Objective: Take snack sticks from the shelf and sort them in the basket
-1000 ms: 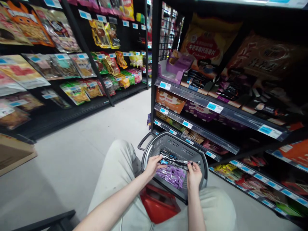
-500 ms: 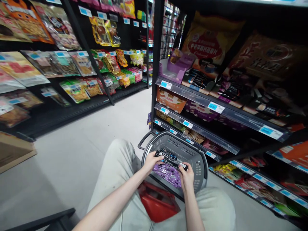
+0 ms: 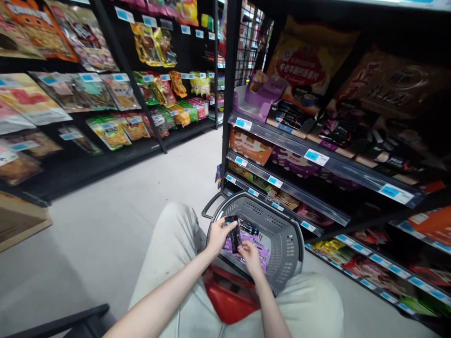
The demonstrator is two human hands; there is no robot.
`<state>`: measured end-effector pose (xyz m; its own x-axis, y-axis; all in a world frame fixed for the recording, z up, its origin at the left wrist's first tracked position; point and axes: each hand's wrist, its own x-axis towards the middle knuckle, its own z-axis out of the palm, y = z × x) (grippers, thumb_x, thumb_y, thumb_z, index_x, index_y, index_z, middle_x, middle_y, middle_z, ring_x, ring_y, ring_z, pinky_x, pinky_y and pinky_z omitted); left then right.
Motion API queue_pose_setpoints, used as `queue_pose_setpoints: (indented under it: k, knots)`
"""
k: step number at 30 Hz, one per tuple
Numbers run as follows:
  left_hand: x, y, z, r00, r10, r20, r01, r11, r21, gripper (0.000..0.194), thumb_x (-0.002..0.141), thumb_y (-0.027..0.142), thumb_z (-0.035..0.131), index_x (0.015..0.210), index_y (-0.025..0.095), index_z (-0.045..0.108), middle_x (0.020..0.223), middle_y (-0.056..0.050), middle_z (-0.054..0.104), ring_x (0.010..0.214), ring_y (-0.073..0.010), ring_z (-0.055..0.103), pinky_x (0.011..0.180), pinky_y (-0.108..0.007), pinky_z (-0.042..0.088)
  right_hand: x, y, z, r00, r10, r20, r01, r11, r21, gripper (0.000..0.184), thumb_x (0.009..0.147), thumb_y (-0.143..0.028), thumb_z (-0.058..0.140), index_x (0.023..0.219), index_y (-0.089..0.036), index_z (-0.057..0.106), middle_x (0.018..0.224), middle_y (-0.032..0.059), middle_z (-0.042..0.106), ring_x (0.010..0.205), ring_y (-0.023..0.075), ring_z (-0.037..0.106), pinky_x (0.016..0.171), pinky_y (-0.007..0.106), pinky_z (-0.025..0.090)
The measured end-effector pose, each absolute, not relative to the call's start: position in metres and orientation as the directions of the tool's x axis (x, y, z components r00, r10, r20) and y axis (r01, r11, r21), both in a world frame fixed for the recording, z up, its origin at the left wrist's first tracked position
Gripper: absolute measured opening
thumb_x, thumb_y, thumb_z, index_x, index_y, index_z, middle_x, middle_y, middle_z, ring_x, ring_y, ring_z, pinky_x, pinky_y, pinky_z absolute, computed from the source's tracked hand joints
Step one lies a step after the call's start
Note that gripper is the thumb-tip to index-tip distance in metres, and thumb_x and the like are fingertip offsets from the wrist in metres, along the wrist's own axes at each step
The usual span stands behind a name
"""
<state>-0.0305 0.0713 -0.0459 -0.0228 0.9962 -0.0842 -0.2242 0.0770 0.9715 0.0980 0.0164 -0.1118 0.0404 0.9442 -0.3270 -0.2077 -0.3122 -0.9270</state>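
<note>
Both hands are over the grey shopping basket (image 3: 282,234), which sits on the floor against the foot of the black shelf unit (image 3: 317,162). Left hand (image 3: 219,233) and right hand (image 3: 251,253) are both closed on one bundle of black stick sachets (image 3: 235,234): left fingers pinch its upper end, right fingers grip the lower end. The bundle stands roughly upright, tilted a little; the number of sticks in it can't be told. Inside the basket, directly under the bundle: a pile of purple sachets (image 3: 259,251), too many and too blurred to count. Just behind the bundle lie a few more black sachets (image 3: 249,227), count unclear. One basket handle (image 3: 211,206) is folded out at the basket's left rear. One red basket (image 3: 229,295) sits under the grey one, between the person's knees. Beige trousers (image 3: 169,253) on both legs flank the baskets. On the shelf unit above the basket: one purple display carton (image 3: 259,96) and blue price tags (image 3: 242,124) along each shelf edge. Across the aisle from the basket, a rack of snack bags (image 3: 109,131).
</note>
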Motion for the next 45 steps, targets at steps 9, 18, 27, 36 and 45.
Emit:
queue_pose_setpoints:
  k: [9, 18, 27, 36, 45]
  knots:
    - [-0.030, 0.076, -0.051, 0.302, 0.945, -0.127, -0.239, 0.204, 0.949, 0.037, 0.058, 0.029, 0.064, 0.090, 0.013, 0.055, 0.080, -0.006, 0.063, 0.069, -0.0175, 0.060, 0.067, -0.030, 0.044, 0.087, 0.010, -0.111, -0.131, 0.963, -0.235, -0.006, -0.238, -0.971, 0.019, 0.058, -0.031, 0.063, 0.064, -0.015, 0.057, 0.056, -0.0036, 0.055, 0.054, 0.0118, 0.051, 0.055, 0.023, 0.041]
    - [-0.034, 0.084, -0.069, 0.259, 0.931, -0.256, -0.251, 0.321, 0.913, 0.034, 0.055, 0.035, 0.065, 0.078, 0.012, 0.053, 0.070, -0.005, 0.063, 0.057, -0.0176, 0.060, 0.053, -0.026, 0.045, 0.087, 0.002, -0.086, -0.290, 0.864, -0.412, -0.084, -0.452, -0.888, 0.032, 0.052, -0.039, 0.068, 0.070, -0.015, 0.059, 0.063, 0.0011, 0.063, 0.058, 0.0165, 0.057, 0.055, 0.028, 0.044]
    - [-0.032, 0.074, -0.073, 0.432, 0.815, -0.387, -0.198, 0.504, 0.841, 0.038, 0.050, 0.029, 0.069, 0.081, 0.012, 0.055, 0.066, -0.004, 0.062, 0.058, -0.0157, 0.059, 0.048, -0.022, 0.042, 0.090, 0.004, -0.091, -0.152, 0.912, -0.380, -0.032, -0.389, -0.921, 0.031, 0.051, -0.040, 0.068, 0.064, -0.015, 0.056, 0.050, -0.0044, 0.056, 0.048, 0.0121, 0.052, 0.049, 0.023, 0.041]
    - [-0.025, 0.072, -0.062, 0.418, 0.826, -0.378, -0.436, 0.548, 0.714, 0.037, 0.062, 0.037, 0.061, 0.091, 0.014, 0.053, 0.065, -0.003, 0.061, 0.056, -0.0151, 0.058, 0.055, -0.028, 0.046, 0.088, 0.002, -0.079, -0.271, 0.822, -0.501, -0.153, -0.551, -0.821, 0.035, 0.060, -0.045, 0.060, 0.075, -0.013, 0.056, 0.062, 0.0015, 0.061, 0.055, 0.0143, 0.058, 0.055, 0.028, 0.046]
    - [-0.033, 0.085, -0.057, 0.181, 0.887, -0.425, -0.622, 0.438, 0.649, 0.027, 0.067, 0.033, 0.058, 0.085, 0.013, 0.054, 0.069, -0.003, 0.061, 0.050, -0.0099, 0.055, 0.050, -0.023, 0.047, 0.067, -0.002, -0.094, -0.176, 0.902, -0.393, 0.030, -0.394, -0.918, 0.035, 0.064, -0.050, 0.053, 0.067, -0.015, 0.051, 0.054, -0.0017, 0.055, 0.043, 0.0119, 0.053, 0.041, 0.025, 0.045]
